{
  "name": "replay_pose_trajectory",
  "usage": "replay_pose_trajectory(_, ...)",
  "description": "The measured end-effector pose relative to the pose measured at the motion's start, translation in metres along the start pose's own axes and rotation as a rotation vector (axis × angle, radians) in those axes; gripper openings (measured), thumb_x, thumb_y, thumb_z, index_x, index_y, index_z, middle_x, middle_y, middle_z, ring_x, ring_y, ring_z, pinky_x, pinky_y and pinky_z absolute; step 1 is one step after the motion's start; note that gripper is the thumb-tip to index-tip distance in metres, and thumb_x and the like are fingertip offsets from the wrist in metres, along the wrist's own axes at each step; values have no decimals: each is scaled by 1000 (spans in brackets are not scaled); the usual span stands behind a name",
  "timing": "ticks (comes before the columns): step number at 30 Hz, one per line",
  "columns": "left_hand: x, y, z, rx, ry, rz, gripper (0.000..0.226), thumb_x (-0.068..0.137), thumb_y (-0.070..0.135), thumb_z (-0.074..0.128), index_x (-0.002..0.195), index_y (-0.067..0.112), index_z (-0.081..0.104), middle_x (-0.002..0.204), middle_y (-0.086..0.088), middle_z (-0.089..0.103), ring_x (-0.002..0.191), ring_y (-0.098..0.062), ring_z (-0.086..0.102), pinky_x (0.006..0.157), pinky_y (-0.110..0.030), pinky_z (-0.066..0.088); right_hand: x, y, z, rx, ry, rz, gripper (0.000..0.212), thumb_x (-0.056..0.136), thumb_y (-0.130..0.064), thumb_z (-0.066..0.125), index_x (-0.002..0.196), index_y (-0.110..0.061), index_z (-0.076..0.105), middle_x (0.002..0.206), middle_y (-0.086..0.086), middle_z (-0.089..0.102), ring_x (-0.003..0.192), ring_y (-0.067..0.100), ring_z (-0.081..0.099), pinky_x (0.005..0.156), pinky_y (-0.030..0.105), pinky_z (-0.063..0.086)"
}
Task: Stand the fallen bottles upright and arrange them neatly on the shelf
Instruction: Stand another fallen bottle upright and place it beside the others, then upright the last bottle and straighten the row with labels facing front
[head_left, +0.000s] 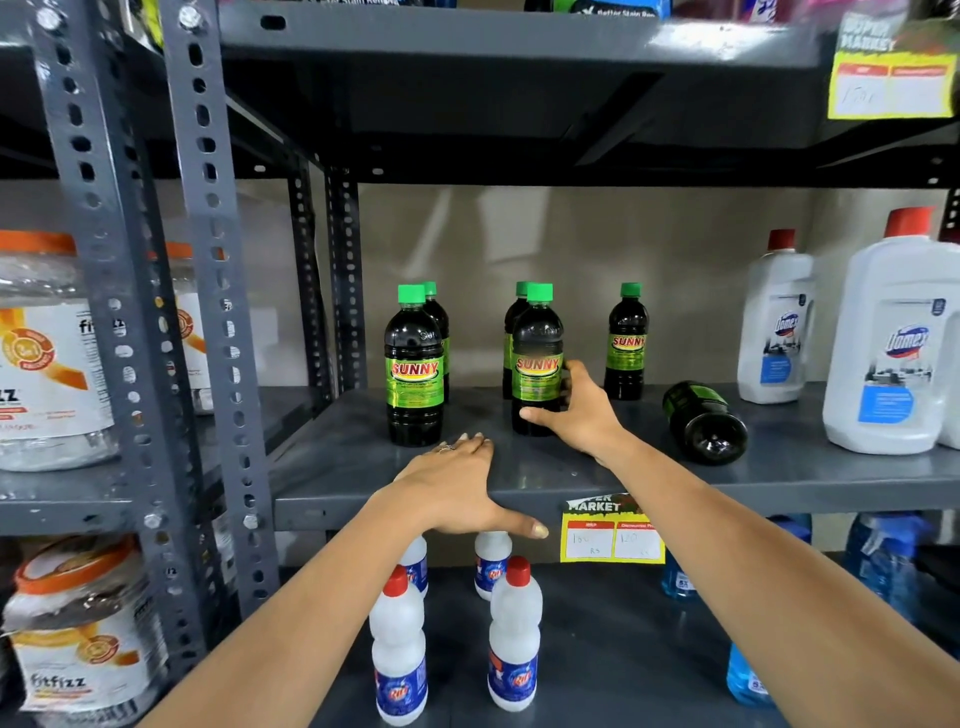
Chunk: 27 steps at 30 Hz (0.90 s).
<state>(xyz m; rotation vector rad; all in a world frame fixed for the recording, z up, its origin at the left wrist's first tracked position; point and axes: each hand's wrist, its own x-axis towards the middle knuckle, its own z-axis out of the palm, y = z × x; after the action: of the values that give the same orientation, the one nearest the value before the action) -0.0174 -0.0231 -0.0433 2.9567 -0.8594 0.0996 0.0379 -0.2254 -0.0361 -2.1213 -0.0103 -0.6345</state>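
Note:
Several dark Sunny bottles with green caps stand on the grey middle shelf (363, 441). My right hand (576, 410) grips the lower part of an upright front bottle (536, 343), thumb across its base. A second bottle stands close behind it. At the left, an upright bottle (414, 374) has another behind it. One more bottle (627, 343) stands further back right. One bottle (704, 421) lies on its side, base toward me, to the right of my right hand. My left hand (462, 488) rests flat on the shelf's front edge, fingers apart, holding nothing.
White Domex bottles (893, 338) with red caps stand at the shelf's right end. Small white red-capped bottles (511, 634) and blue bottles (883, 561) fill the shelf below. Perforated steel uprights (218, 312) bound the left, with orange-lidded jars (47, 353) beyond. A yellow price tag (613, 535) hangs on the shelf edge.

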Motion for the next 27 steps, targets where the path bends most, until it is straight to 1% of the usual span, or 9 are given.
replay_pose_trajectory(6,1,0,1,8,-8,-9,134,56,95,49,156,15,8,165,0,5,150,-18,7,119,-42,19,-4,-3,-2,8,-4,40,84,72,-24,84,138,-15,35,136,8,57,125,26,55,105,44,45)
replay_pose_trajectory(9,1,-1,1,13,-15,-14,135,56,95,48,156,15,8,165,0,5,150,-19,8,118,-42,20,-6,-6,-3,40,-15,72,92,72,-21,84,145,-14,28,138,10,55,127,27,54,106,40,44)
replay_pose_trajectory(12,-2,0,-1,-6,-7,12,131,57,94,50,156,17,11,165,2,7,150,-19,10,117,-42,22,-13,-14,-9,209,63,83,100,71,-23,85,150,-15,24,137,10,55,128,25,53,106,37,42)
replay_pose_trajectory(15,-7,2,-3,-69,-20,67,124,60,93,48,156,24,13,164,6,8,149,-16,11,118,-42,21,-20,-28,-32,380,381,-20,64,78,-33,78,133,-14,51,116,5,63,112,21,61,96,29,47)
replay_pose_trajectory(18,-6,20,-5,-108,-80,118,126,55,97,40,156,28,9,164,9,3,150,-16,6,120,-43,14,-11,-32,-82,112,539,-87,32,78,-39,72,100,-16,71,96,4,73,94,21,68,90,36,53)
replay_pose_trajectory(20,0,42,-4,-98,-105,167,124,60,94,43,157,26,6,164,9,-1,150,-16,3,120,-40,8,-5,-30,-122,-181,468,16,37,78,-48,69,95,-15,72,100,9,74,99,28,68,87,34,53)
replay_pose_trajectory(23,17,75,0,-40,-101,245,116,73,85,46,157,19,0,164,5,-5,150,-13,-2,119,-33,1,-3,-18,-168,-608,202,293,80,76,-69,61,118,-2,61,122,20,65,107,40,64,86,39,52)
replay_pose_trajectory(25,31,91,1,-30,-111,243,115,75,85,41,156,16,-1,164,2,-6,150,-13,-4,121,-34,1,-5,-2,-179,-593,-47,471,92,70,-76,61,123,-2,56,126,16,60,98,37,66,79,37,56)
replay_pose_trajectory(27,44,100,0,-42,-127,224,110,78,84,37,156,16,0,164,1,-5,150,-15,-3,121,-35,4,-5,19,-179,-386,-227,609,92,62,-79,65,121,-8,59,121,11,64,94,28,68,71,33,58)
